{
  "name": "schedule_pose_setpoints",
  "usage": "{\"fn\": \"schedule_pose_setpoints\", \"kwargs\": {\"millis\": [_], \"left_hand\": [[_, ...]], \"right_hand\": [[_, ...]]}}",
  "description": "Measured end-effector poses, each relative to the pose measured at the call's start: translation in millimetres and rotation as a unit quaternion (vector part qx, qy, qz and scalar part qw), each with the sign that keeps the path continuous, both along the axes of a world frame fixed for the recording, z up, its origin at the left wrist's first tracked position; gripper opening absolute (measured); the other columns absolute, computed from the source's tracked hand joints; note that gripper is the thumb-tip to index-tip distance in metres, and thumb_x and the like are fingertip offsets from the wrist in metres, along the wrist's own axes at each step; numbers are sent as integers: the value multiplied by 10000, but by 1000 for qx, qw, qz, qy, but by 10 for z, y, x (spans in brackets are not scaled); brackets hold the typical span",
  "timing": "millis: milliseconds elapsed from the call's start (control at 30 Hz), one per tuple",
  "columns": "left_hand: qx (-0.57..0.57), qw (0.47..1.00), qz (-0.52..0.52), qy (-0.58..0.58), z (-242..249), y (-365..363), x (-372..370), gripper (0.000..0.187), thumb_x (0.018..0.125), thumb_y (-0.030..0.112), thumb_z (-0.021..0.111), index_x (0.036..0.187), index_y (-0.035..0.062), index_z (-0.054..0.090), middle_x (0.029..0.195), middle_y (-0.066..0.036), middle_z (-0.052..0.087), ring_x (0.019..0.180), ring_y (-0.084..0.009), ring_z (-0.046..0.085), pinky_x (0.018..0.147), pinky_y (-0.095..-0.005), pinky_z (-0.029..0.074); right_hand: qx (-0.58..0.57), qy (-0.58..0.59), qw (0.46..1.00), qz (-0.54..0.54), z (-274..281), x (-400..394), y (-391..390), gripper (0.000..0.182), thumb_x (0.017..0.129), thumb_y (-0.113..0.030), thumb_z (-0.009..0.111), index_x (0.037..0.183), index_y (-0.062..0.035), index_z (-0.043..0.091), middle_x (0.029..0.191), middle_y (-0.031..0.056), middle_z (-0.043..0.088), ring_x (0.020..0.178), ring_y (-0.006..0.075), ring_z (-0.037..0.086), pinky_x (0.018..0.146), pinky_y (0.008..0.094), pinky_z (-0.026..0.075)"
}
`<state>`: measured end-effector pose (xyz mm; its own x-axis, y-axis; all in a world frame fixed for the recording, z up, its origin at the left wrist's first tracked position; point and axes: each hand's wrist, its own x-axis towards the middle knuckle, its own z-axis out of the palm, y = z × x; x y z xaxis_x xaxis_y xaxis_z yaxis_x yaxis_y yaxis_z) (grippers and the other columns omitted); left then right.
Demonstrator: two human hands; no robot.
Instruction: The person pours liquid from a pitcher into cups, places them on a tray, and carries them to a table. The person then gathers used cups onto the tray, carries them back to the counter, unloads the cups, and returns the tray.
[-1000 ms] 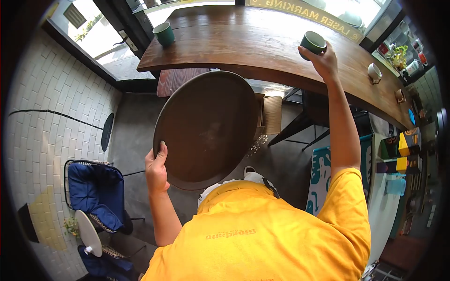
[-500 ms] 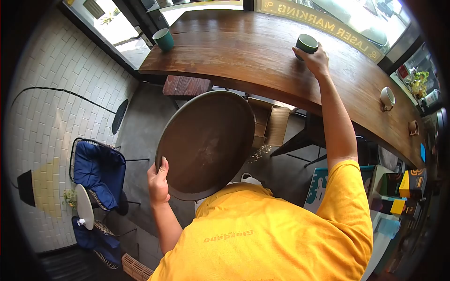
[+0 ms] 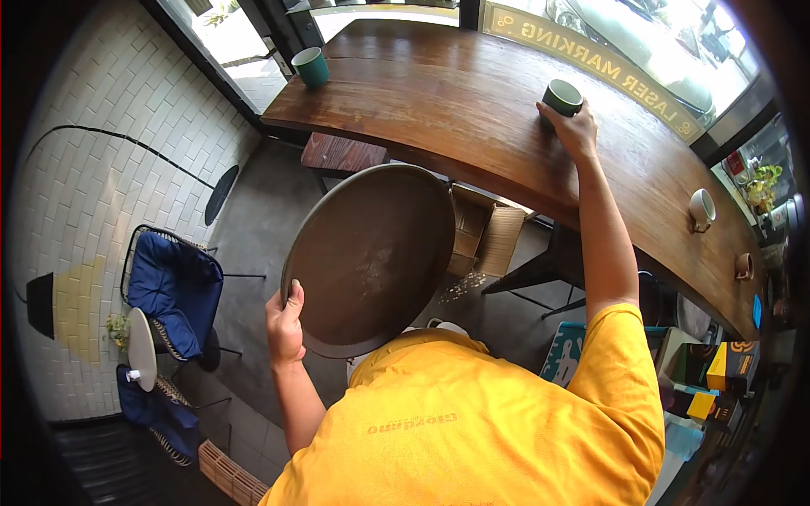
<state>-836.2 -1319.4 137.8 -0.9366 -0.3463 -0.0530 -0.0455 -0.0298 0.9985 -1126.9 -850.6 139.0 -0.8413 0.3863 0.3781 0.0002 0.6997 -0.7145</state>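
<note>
A large round brown serving tray (image 3: 371, 253) is gripped at its left rim by my left hand (image 3: 287, 327), thumb over the inner face. The tray is tilted in front of my body, below the table edge. Out over the wooden table (image 3: 439, 101), my right hand (image 3: 575, 131) is closed around a dark green cup (image 3: 564, 94), which is upright at the tabletop. Whether its base touches the wood is hidden. A green cup (image 3: 310, 67) stands at the table's left end. A white cup (image 3: 702, 209) and a small brown cup (image 3: 743, 266) are on the right part.
Under the table are a red-brown stool (image 3: 344, 153), an open cardboard box (image 3: 489, 236) and a dark chair (image 3: 553, 261). Blue-cushioned chairs (image 3: 173, 287) and a small round white table (image 3: 142, 350) stand left by the brick wall. Black and yellow boxes (image 3: 732, 367) are at right.
The view has shifted slightly, so the table and cups appear a little lower and to the right. Both hands keep their holds on the tray and the dark green cup.
</note>
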Motion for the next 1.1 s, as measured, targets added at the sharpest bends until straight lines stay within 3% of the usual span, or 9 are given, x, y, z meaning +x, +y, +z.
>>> {"fn": "schedule_pose_setpoints", "kwargs": {"millis": [167,400,467,633,733,800,867,933,1100], "left_hand": [[-9,999,-41,6,-78,-102,9,272,1022,253,562,861,38,601,775,84,441,740,-35,355,677,-223,298],[15,1000,-16,19,-226,-306,46,256,1018,244,567,859,47,605,767,87,430,736,-34,353,688,-211,302],[33,999,-32,20,-420,-554,95,293,1011,268,571,1104,0,646,1032,-12,644,980,-106,570,928,-283,414],[81,997,-7,15,-534,-717,28,417,1000,281,583,1283,-22,535,1204,-86,621,1133,-187,576,1007,-343,430],[177,981,-61,50,-411,-657,-156,453,989,262,602,1329,-19,497,1254,-105,610,1169,-225,580,1021,-377,443],[253,956,-132,70,-393,-616,-320,427,983,239,616,1310,-14,509,1235,-97,621,1147,-231,593,1011,-384,452],[300,922,-233,75,-570,-623,-423,585,986,288,588,1454,7,379,1409,-144,509,1259,-298,534,1049,-427,437],[299,917,-260,38,-730,-612,-504,589,988,289,589,1455,4,370,1408,-142,508,1261,-299,530,1049,-430,439],[209,930,-284,-102,-547,-132,-548,636,987,332,605,1458,-4,341,1402,-144,504,1266,-296,520,1054,-435,441]], "right_hand": [[-10,-22,1000,7,26,46,-26,920,633,-530,859,1286,12,505,1208,207,641,1151,324,617,990,404,484],[-7,7,1000,-15,21,335,-102,1343,593,-442,939,1510,49,89,1348,295,492,1292,344,481,1051,387,420],[-61,115,991,-31,139,804,-419,1197,685,-453,882,1489,58,157,1296,255,514,1232,329,497,982,435,452],[-249,180,944,121,-224,1728,-1119,396,863,-105,753,1216,-59,580,1072,31,616,862,84,566,713,219,445],[-223,113,960,126,-423,2235,-1431,332,912,-101,705,1207,-22,574,1063,38,625,880,85,585,750,221,466],[-414,106,886,180,-462,2493,-1664,274,995,-180,609,1203,-7,569,1091,25,620,907,86,581,792,213,461],[-420,101,894,119,-614,2798,-1638,312,1021,-246,560,1215,-2,568,1099,22,625,927,83,580,826,214,453],[-481,94,869,68,-624,3067,-1628,417,1070,-355,435,1213,5,588,1111,35,652,961,85,589,863,223,458],[-439,106,891,-46,-674,3549,-1355,443,1065,-388,431,1192,-9,622,1131,57,667,1006,111,612,886,234,469]]}}
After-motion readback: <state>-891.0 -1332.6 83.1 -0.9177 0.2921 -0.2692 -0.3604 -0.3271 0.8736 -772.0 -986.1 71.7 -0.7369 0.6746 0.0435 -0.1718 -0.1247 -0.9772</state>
